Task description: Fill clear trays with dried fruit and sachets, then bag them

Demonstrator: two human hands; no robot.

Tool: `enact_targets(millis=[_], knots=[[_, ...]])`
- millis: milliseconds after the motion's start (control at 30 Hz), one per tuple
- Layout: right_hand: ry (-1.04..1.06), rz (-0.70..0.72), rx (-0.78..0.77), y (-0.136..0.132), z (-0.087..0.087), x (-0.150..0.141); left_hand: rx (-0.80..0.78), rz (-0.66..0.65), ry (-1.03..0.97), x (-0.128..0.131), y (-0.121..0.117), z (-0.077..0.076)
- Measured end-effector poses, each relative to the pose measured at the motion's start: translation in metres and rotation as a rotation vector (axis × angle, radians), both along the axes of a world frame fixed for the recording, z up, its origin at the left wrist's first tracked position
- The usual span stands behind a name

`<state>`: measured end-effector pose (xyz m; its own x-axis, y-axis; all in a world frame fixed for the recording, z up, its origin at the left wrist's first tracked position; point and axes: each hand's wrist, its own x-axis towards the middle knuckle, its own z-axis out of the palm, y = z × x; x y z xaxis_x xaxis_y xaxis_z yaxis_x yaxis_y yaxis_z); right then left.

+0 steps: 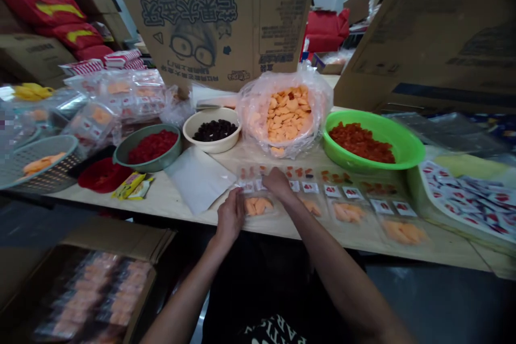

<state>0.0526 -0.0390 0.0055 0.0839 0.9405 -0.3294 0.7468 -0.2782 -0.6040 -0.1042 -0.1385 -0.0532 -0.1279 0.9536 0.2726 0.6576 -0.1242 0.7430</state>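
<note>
My left hand (231, 215) is closed at the left edge of the leftmost clear plastic tray (258, 206), its fingers together against the rim. Over the back of that tray, my right hand (277, 184) reaches down with fingers pinched; what they hold, if anything, is hidden. Orange chip-like pieces lie in the front of this tray, with small white packets (248, 186) behind them. Several similar trays continue to the right, among them one with orange pieces (349, 213) and one at the row's end (404, 231). A white sheet (199, 180) lies left of my left hand.
Behind the trays are a bag of orange pieces (288, 115), a green basin (411, 145) of reddish pieces and a cream bowl (212, 145) of dark pieces. A bin of packets (471, 199) stands right. An open carton (149, 285) sits below the table at left.
</note>
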Motion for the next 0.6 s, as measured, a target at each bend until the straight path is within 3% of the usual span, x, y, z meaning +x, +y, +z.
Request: enact_targets(millis=[167, 300, 367, 467, 600], knots=[[0.401, -0.099, -0.097, 0.004, -0.005, 0.001, -0.023, 0.081, -0.129, -0.006, 0.005, 0.024], [0.635, -0.214, -0.089, -0.003, 0.002, 0.013, 0.234, 0.158, -0.297, -0.013, 0.019, 0.045], [0.715, -0.268, -0.064, -0.007, 0.01, 0.034, 0.399, 0.149, -0.187, -0.019, 0.026, 0.061], [0.811, -0.314, -0.033, -0.018, 0.027, 0.083, 0.567, 0.016, 0.137, -0.028, 0.036, 0.083], [1.007, -0.314, -0.104, -0.048, 0.055, 0.143, 0.629, -0.16, 0.377, -0.022, 0.047, 0.093]])
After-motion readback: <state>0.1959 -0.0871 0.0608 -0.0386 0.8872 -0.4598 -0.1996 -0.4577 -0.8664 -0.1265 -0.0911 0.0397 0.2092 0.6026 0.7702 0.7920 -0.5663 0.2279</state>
